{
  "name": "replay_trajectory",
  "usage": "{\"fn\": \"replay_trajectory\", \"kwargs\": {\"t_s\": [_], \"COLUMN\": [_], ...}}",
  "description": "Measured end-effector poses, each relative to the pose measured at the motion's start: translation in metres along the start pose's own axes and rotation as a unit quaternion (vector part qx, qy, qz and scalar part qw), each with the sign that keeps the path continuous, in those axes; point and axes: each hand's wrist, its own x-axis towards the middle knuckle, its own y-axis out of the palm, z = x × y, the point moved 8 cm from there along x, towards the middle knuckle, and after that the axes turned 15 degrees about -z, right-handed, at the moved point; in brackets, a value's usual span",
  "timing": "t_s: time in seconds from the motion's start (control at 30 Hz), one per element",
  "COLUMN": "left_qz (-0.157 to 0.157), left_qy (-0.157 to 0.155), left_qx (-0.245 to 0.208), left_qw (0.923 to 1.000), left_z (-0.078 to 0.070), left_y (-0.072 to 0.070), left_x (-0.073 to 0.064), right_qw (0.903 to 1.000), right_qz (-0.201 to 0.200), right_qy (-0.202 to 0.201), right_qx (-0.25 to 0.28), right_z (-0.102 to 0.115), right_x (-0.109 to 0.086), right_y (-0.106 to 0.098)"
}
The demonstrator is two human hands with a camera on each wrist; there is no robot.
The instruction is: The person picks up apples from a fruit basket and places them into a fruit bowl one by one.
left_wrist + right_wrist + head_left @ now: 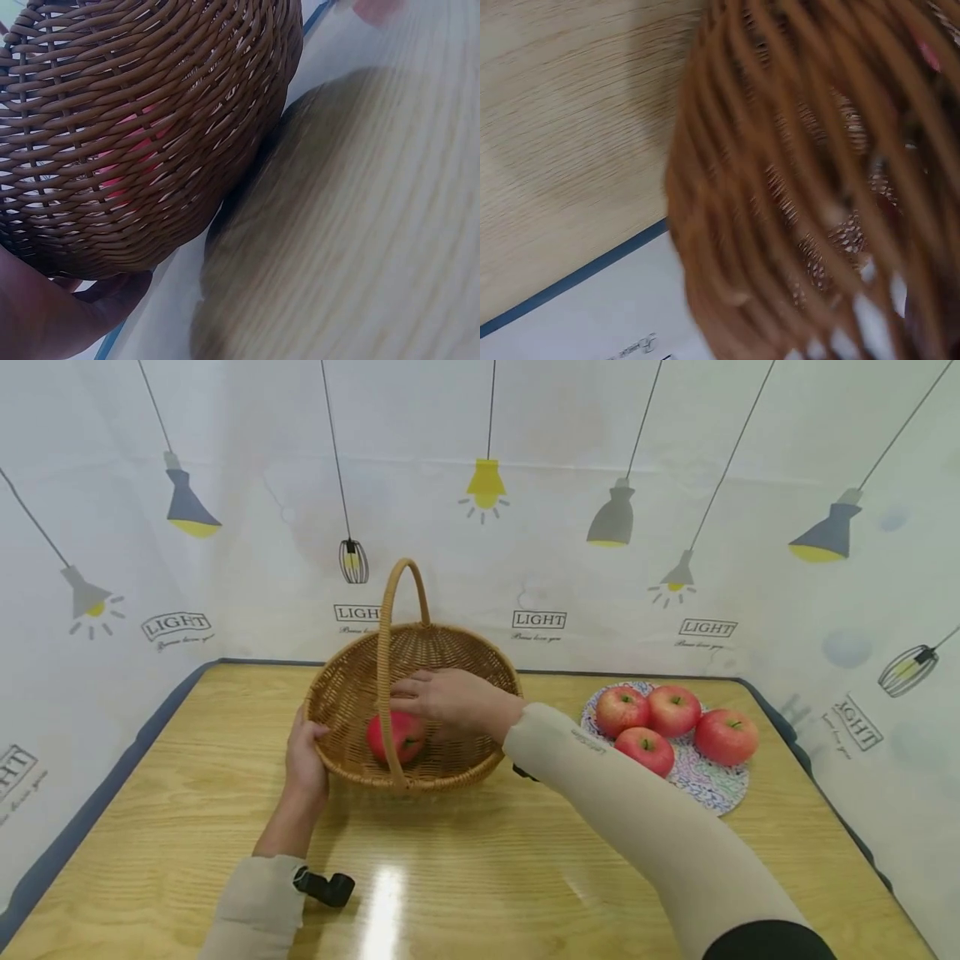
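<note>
A wicker basket (352, 752) with a tall arched handle stands on the table, its rim tilted toward me. My left hand (306, 760) grips its left side, thumb over the rim and the other fingers outside; the left wrist view shows this hand (56, 311) against the weave. One red apple (401, 739) lies inside the basket, partly behind the handle, and shows red through the wicker in the left wrist view. Over the basket's opening, my right hand (457, 700) reaches in just above the apple, fingers extended toward the handle. Its palm side is hidden.
To the right, a round patterned mat (705, 781) bears several red apples (726, 737). The wooden table (480, 877) ends at a dark blue edge against a pale wall covering (420, 427) printed with lamps.
</note>
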Motion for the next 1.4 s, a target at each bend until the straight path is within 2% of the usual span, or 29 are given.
{"fn": "replay_trajectory", "kwargs": {"t_s": [0.1, 0.17, 0.37, 0.5, 0.7, 0.9, 1.1, 1.2, 1.4], "left_qz": [0.003, 0.002, -0.002, 0.0, 0.011, 0.005, 0.01, 0.008, 0.013], "left_qy": [-0.005, -0.005, 0.0, 0.0, 0.0, 0.001, -0.002, -0.001, 0.019], "left_qx": [0.002, 0.003, -0.002, -0.003, 0.001, -0.005, 0.004, 0.009, 0.009], "left_qw": [1.0, 1.0, 1.0, 1.0, 0.9999, 1.0, 0.9999, 0.9999, 0.9997], "left_z": [0.001, 0.001, -0.001, -0.002, -0.002, -0.003, -0.002, -0.001, -0.006], "left_y": [-0.001, -0.002, -0.002, 0.0, 0.004, 0.005, 0.004, 0.003, 0.005], "left_x": [-0.001, -0.002, 0.0, 0.0, -0.001, -0.003, -0.004, -0.004, -0.004], "right_qw": [0.9998, 0.9994, 0.9934, 0.9913, 0.9956, 0.9894, 0.9847, 0.9807, 0.9739], "right_qz": [0.004, 0.014, 0.053, 0.039, 0.007, 0.008, 0.018, 0.012, 0.003], "right_qy": [-0.019, -0.017, 0.054, 0.089, 0.076, 0.097, 0.133, 0.144, 0.154], "right_qx": [0.005, 0.025, 0.087, 0.089, 0.056, 0.108, 0.112, 0.132, 0.167], "right_z": [0.008, 0.012, 0.007, 0.0, 0.0, 0.001, 0.0, -0.001, -0.006], "right_x": [0.005, 0.007, 0.006, 0.004, 0.002, 0.0, -0.002, -0.003, -0.004], "right_y": [0.003, 0.006, 0.018, 0.02, 0.02, 0.026, 0.031, 0.031, 0.031]}}
